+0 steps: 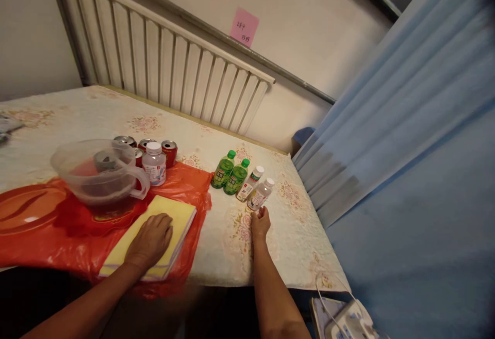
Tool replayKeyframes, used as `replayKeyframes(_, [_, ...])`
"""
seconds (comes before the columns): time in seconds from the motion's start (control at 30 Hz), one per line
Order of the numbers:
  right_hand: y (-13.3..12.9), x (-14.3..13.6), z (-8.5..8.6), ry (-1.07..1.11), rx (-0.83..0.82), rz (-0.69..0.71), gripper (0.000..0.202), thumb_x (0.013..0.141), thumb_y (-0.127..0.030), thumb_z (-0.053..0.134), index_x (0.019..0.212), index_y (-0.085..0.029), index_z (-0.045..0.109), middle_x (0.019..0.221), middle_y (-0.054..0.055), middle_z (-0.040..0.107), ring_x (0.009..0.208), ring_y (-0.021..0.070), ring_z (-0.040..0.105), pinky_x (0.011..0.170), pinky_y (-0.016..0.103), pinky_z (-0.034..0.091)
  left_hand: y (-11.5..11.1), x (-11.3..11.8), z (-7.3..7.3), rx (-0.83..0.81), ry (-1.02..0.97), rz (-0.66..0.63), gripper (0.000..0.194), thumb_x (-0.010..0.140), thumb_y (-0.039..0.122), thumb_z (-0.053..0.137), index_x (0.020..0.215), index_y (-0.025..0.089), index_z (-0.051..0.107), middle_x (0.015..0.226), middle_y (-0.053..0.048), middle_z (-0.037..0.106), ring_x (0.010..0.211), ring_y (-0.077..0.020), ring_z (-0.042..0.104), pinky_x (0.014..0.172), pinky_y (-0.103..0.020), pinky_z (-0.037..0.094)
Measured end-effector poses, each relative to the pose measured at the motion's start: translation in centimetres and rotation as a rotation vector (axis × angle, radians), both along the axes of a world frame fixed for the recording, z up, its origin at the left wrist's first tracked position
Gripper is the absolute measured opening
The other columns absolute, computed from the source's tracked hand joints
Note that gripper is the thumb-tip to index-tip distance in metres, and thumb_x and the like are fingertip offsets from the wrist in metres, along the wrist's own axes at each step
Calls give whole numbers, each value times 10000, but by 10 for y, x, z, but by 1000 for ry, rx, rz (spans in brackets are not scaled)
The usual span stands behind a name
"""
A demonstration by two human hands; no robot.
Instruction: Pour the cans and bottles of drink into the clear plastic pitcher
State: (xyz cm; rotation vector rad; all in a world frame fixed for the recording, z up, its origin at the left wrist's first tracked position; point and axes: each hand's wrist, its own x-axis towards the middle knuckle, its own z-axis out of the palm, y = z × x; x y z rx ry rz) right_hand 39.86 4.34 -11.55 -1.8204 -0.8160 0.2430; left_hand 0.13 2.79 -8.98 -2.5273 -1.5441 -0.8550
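A right hand (260, 224) is reaching to the clear plastic bottle with a white cap (260, 194), fingertips touching its base but not closed around it, as the bottle is lying at the near end of a row of four on the surface (228, 246). Beside it are lying a white-labelled bottle with a white cap (250, 183) and two green plastic bottles with green caps (230, 174), all tilted the same way, likely lined up for easy picking. The left hand (150, 240) is resting flat and open on a yellow pad of paper (175, 215), seemingly steadying it on a crumpled red plastic sheet (185, 184). On that sheet are standing a clear plastic measuring jug (98, 171), a small white-capped jar (154, 163) and several red drink cans (169, 151). A floral cloth is covering the surface; behind are running a white ribbed radiator (166, 65), a pink sticky note (244, 27) on the wall, and a blue curtain (417, 122) at right.
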Motion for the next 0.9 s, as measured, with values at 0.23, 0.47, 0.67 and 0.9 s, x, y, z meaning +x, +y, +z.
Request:
replayKeyframes(0.23, [-16, -9, -2, -24, -8, -5, 615, 731, -289, 605, 1313, -91, 593, 1212, 184, 710, 1070, 260, 692, 926, 338, 518, 1, 0, -1, -6, -28, -5, 196, 941, 216, 456, 996, 156, 635, 1063, -160, 654, 1042, -321, 581, 904, -468, 481])
replayKeyframes(0.47, [-27, -18, 2, -65, -12, 2, 570, 753, -296, 558, 1281, -90, 619, 1112, 155, 744, 970, 244, 710, 887, 335, 528, 1, 0, 0, -29, -63, -16, 223, 941, 231, 441, 994, 160, 645, 1048, -157, 666, 1017, -318, 587, 894, -474, 487])
replayKeyframes(0.67, [-25, -18, 5, -102, -38, -8, 597, 758, -287, 545, 1315, -82, 606, 1107, 148, 741, 946, 243, 702, 890, 326, 519, 2, -1, -2, -23, -85, -15, 206, 930, 242, 459, 978, 176, 649, 1048, -150, 677, 1028, -315, 598, 904, -469, 482])
replayKeyframes(0.9, [-19, -16, 10, -172, -108, -22, 621, 785, -306, 548, 1367, -92, 592, 1015, 135, 742, 919, 267, 687, 863, 331, 492, 2, 0, -2, -14, -106, -22, 207, 932, 243, 458, 965, 176, 650, 1039, -154, 680, 1020, -320, 604, 887, -471, 483])
